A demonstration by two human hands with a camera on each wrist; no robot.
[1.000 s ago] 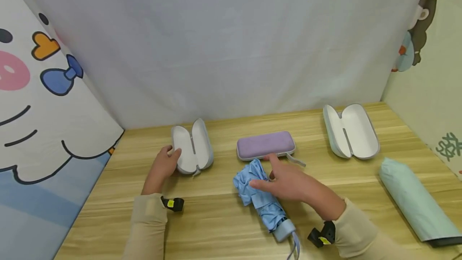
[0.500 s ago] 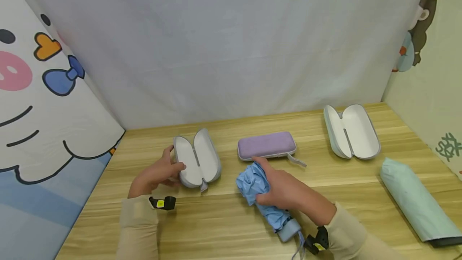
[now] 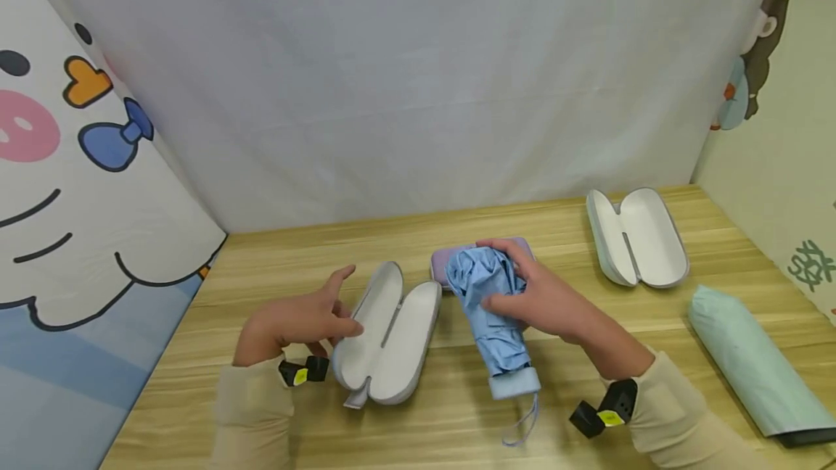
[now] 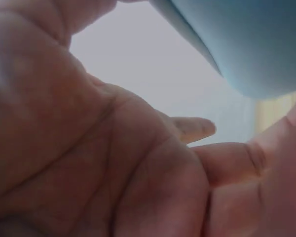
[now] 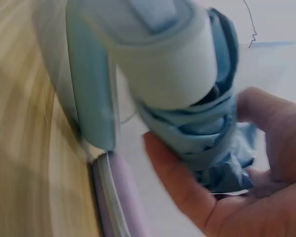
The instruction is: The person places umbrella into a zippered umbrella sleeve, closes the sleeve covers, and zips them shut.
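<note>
My left hand (image 3: 302, 321) holds an open glasses case (image 3: 408, 339) by its left side, thumb over the rim and fingers outside. The case has a white lining and a pull tab at its near end; its blue-grey shell (image 4: 256, 44) fills the upper right of the left wrist view. My right hand (image 3: 545, 296) grips a folded blue umbrella (image 3: 493, 325) around its crumpled canopy. The umbrella's pale handle end and wrist strap point toward me. Behind it lies a closed purple glasses case (image 3: 440, 258), partly hidden. The right wrist view shows the umbrella's handle (image 5: 172, 79) up close.
A second open glasses case (image 3: 643, 238), white inside, stands at the back right of the wooden table (image 3: 261, 281). A mint-green folded umbrella (image 3: 757, 368) lies along the right side. A pale curtain (image 3: 418, 93) closes off the back.
My left hand has brought the open case toward me and to the right, turning it clockwise. My right hand has closed on the blue umbrella and raised it in front of the purple case.
</note>
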